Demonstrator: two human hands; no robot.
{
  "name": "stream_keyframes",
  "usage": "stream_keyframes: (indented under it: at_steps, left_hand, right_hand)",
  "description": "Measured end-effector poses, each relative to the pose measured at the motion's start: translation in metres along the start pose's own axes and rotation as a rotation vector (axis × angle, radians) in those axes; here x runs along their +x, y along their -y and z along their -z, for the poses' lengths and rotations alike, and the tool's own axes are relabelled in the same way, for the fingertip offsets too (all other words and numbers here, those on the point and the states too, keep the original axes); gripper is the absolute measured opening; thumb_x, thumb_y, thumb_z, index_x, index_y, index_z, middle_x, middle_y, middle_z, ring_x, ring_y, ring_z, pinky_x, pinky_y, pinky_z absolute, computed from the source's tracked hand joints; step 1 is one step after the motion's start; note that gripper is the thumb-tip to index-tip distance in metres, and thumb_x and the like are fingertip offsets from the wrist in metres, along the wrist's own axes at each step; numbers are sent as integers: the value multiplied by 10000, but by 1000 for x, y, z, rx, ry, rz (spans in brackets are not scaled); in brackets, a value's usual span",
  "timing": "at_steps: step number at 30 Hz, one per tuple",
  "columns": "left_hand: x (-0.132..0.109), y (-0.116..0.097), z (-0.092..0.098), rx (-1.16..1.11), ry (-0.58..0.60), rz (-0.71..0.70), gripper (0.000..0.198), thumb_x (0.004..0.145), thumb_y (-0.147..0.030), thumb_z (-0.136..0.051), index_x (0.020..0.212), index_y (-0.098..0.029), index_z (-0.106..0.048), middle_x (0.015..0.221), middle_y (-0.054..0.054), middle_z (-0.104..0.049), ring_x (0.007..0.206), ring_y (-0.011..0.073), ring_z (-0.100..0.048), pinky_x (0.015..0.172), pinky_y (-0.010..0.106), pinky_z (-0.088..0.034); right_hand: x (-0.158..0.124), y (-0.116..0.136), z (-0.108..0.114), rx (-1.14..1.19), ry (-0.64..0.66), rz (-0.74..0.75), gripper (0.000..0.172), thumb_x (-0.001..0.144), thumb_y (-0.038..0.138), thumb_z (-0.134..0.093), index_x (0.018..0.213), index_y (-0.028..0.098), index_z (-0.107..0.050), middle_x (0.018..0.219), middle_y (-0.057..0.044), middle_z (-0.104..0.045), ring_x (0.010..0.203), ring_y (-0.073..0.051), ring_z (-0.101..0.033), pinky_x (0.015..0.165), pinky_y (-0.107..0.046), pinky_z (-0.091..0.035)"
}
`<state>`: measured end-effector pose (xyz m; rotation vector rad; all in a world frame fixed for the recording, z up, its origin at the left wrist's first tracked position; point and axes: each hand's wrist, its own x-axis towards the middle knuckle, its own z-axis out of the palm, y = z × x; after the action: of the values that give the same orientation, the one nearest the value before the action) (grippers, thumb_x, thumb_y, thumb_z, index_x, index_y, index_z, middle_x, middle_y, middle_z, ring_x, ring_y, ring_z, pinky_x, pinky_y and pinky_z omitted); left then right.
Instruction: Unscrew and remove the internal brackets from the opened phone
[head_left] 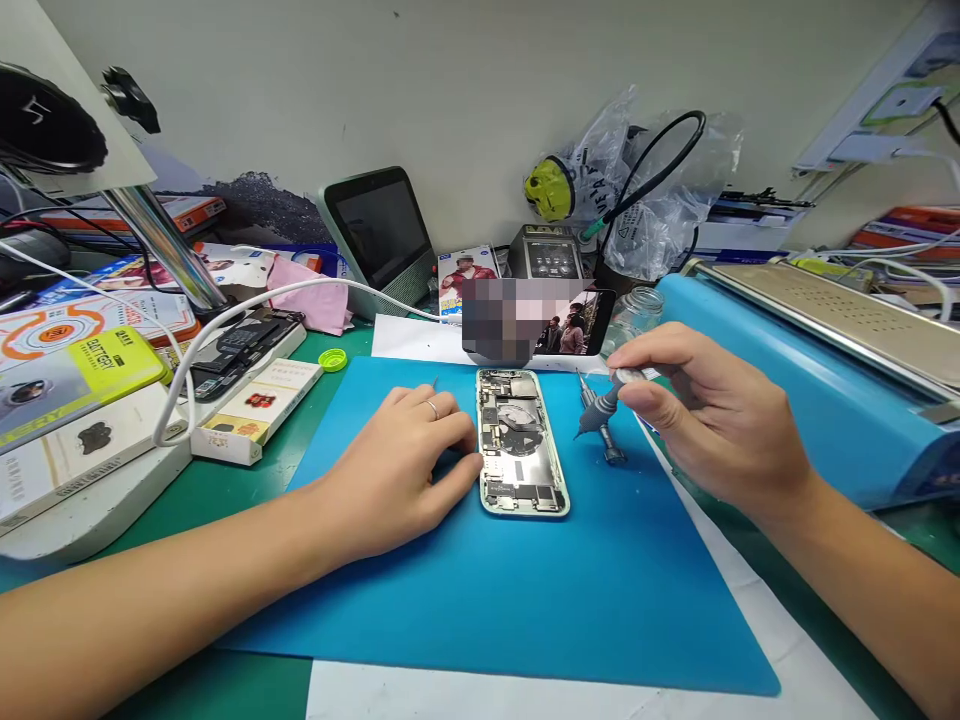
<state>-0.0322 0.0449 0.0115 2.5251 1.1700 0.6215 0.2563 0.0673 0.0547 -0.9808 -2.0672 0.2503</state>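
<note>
An opened phone (523,440) lies on the blue mat (525,600), its circuit boards and inner metal showing. My left hand (409,465) rests just left of it, fingers curled, with thumb and forefinger at the phone's edge. A thin tip (435,381) pokes out beyond those fingers; the rest of it is hidden. Right of the phone, my right hand (705,420) pinches the upper end of a small dark grey piece between thumb and forefinger. This grey piece (600,412) has pointed ends and a ribbed body; its exact kind is unclear.
Behind the mat, a phone playing a video (574,325) leans beside a glass jar (641,310). A blue machine (795,380) stands at right. On the left are a white cable (277,292), a small box (259,410), a green cap (332,360) and a lamp post (169,250).
</note>
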Motion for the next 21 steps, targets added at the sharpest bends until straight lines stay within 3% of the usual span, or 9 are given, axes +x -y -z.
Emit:
stream_keyframes:
  at_steps: [5,14,21]
  left_hand:
    - [-3,-1,-1,-21,-1,12,167,1037,-258,-532,909,-213,-629,904,25,-618,857,243,-512,768,431,-349]
    - [-1,-1,-1,-7,-8,0,158,1033,-254,-532,913,-212,-625,901,26,-620,863,242,-516,770,432,-350]
    - [0,1,1,9,17,-1,151,1032,-263,-536,928,-214,-634,915,33,-635,856,243,-514,759,434,-346]
  right_hand:
    - [0,0,0,12,12,55,146,970,416,-707,998,284,-652,944,-30,-717,886,-239,-704,797,-398,-584]
    - [-5,1,-2,109,48,-44,167,976,398,-698,1082,291,-625,893,-1,-763,815,-219,-771,745,-366,-633]
    - [-5,-1,-2,13,73,-49,196,1010,378,-646,1202,343,-652,1017,-4,-764,930,-234,-760,857,-413,-635]
